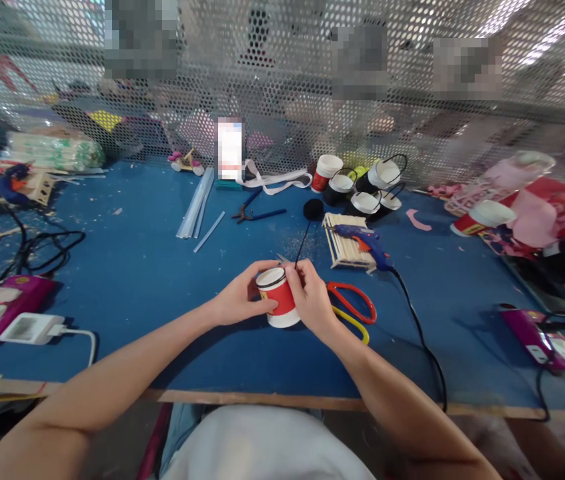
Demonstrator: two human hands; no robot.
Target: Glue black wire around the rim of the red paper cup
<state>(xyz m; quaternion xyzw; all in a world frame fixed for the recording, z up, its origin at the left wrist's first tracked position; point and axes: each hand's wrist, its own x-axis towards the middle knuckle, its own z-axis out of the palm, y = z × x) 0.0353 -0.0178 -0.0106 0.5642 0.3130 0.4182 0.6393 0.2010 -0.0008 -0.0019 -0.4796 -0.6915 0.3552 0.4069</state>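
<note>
My left hand (239, 297) is wrapped round a red paper cup (282, 305) with a white rim and base, held just above the table's near half. My right hand (315, 297) pinches a thin black cord (304, 241) against the cup's upper right side. Along the rim lies a black line of the cord. The far end of the cord leads up to a round black ball (313, 210), perhaps a wound roll. Partly beneath my right hand are scissors (362, 303) with one red and one yellow handle loop; their blades are mostly hidden.
Several paper cups (329, 167), some with black handles, stand at the back. A blue glue gun (362, 240) rests on a stick rack (345, 250), its cable running forward. Pliers (257, 212), clear glue sticks (196, 207) and a lit phone (231, 150) lie beyond my hands. Mesh panels (282, 87) close the back.
</note>
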